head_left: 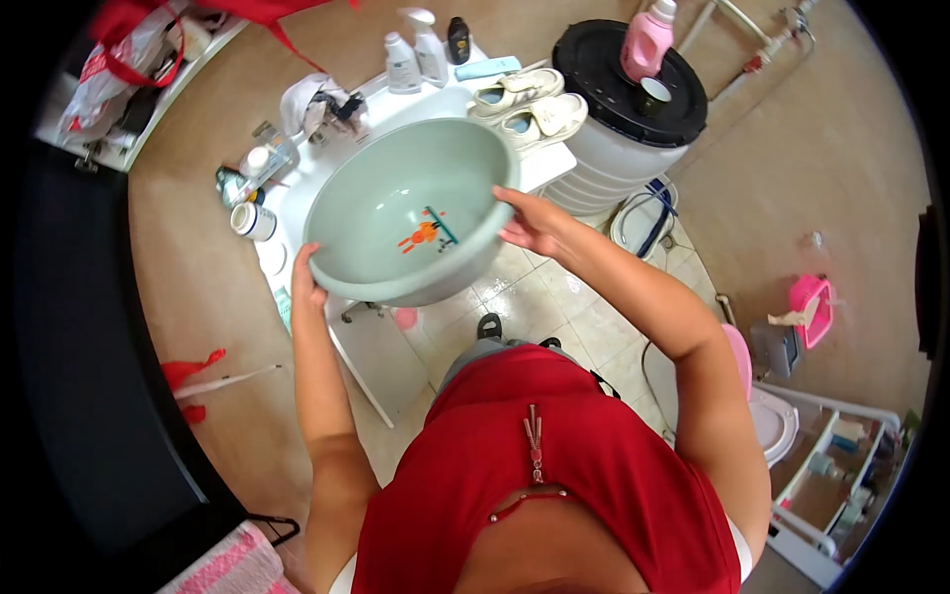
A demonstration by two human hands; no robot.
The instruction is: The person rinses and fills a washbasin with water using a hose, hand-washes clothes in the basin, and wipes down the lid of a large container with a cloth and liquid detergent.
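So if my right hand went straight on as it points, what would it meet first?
The pale green basin: your right hand grips it, so it would likely press there first, though depth is unclear.

Basin (pixel 371 223) between left hand (pixel 309 277) and right hand (pixel 532 222), shoes (pixel 551 121) at right, barrel (pixel 616 163) farther right (bottle (pixel 647 46) on top)

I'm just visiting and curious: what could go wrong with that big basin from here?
The basin might knock the white shoes, which lie close beside it on the counter. The left hand and right hand hold it at the rim, so it could tip if one slips. The floor tiles look shiny; footing may be slick if they're wet.
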